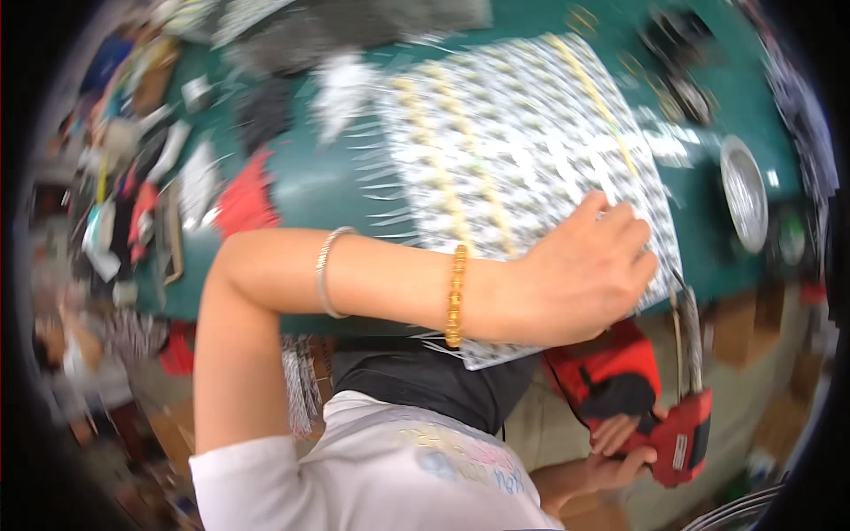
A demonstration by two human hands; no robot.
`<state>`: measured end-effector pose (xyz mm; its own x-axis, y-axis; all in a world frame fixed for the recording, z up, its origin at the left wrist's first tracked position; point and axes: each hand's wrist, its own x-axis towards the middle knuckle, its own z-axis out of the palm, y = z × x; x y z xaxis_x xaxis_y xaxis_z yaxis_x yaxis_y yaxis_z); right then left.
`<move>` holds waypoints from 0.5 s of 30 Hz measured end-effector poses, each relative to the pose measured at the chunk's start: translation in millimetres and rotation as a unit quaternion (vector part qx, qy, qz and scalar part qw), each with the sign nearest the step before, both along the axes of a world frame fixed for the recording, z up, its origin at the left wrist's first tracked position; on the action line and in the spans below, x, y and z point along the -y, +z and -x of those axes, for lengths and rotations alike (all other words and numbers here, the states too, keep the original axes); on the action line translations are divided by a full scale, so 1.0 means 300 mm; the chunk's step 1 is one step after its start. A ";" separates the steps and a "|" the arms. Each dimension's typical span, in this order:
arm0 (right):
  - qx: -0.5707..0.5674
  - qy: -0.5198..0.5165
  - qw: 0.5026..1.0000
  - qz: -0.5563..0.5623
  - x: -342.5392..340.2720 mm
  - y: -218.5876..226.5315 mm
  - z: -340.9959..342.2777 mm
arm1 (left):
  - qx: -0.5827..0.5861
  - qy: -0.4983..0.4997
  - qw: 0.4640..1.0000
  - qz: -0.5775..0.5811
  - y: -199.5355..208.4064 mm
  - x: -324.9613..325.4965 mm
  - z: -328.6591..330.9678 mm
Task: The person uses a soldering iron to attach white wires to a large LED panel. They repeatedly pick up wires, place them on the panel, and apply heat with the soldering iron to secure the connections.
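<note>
A white sheet (549,150) patterned in rows, with yellow strips across it, lies on the green table. Its near edge overhangs my lap. My left arm reaches across it, and my left hand (584,274) is closed in a fist over its near right part; what the fingers hold, if anything, is hidden. Below the table edge on the right, my right hand (615,456) is wrapped round a red and black hand tool (682,442). From the tool, long metal rods rise to the sheet's near right corner. Blur hides the tool's exact kind.
On the green table (310,190) stand a round metal dish (744,195) at right and black objects (677,40) at far right. Red (248,196), white (343,93) and black (264,115) piles lie left. Another person (84,350) is at far left. Cardboard boxes (744,327) stand right.
</note>
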<state>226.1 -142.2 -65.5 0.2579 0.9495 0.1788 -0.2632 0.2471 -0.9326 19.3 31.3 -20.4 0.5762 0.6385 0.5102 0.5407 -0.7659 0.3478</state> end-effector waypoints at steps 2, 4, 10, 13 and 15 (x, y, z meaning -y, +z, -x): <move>0.016 -0.053 0.998 0.016 -0.026 0.033 0.054 | -0.010 0.042 0.997 -0.067 0.029 -0.044 0.098; 0.022 -0.057 0.998 0.023 -0.051 0.039 0.087 | -0.066 0.139 0.984 -0.086 0.053 -0.068 0.289; 0.023 -0.029 0.998 0.048 -0.069 0.055 0.117 | -0.234 0.383 0.889 -0.091 -0.026 -0.126 0.766; 0.015 -0.007 0.999 0.033 -0.065 0.043 0.108 | -0.241 0.393 0.886 -0.056 -0.055 -0.155 0.822; 0.048 -0.006 0.998 0.026 -0.061 0.053 0.114 | -0.232 0.386 0.892 -0.026 -0.054 -0.176 0.834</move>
<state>191.8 -123.9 -49.7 0.2528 0.9553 0.1534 -0.1691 0.1997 -0.9651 -230.9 84.3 -36.6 0.1318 0.9187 0.3722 0.9909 -0.1111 -0.0765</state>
